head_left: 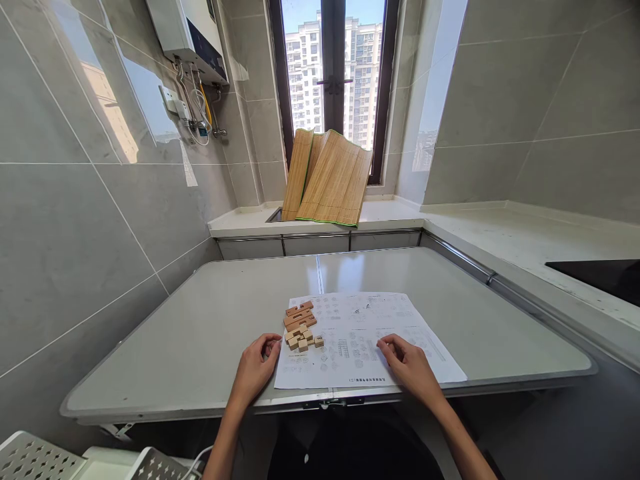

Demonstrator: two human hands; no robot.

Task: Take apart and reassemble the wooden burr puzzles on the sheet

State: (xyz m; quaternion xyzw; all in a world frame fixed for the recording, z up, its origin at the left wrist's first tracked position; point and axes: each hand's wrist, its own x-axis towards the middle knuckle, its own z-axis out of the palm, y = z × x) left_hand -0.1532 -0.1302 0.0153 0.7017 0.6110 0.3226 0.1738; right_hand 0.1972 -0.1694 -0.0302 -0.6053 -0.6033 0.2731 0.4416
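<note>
A large printed sheet (350, 333) with small diagrams lies on the white folding table (215, 313). On its left part sit flat brown wooden pieces (300, 320), with several paler wooden block pieces (303, 345) grouped just nearer to me. My left hand (259, 363) rests at the sheet's left edge, beside the pale blocks, its fingers curled; whatever they might hold is hidden. My right hand (403, 360) rests on the right part of the sheet, thumb and bent fingers close together, with nothing visible between them. Neither hand touches the wooden pieces.
Behind the table, a folded bamboo mat (333, 177) leans at the window on a white counter (385, 212). The counter continues along the right, with a black cooktop (607, 277). White perforated baskets (37, 457) stand low at the left. A water heater (187, 37) hangs upper left.
</note>
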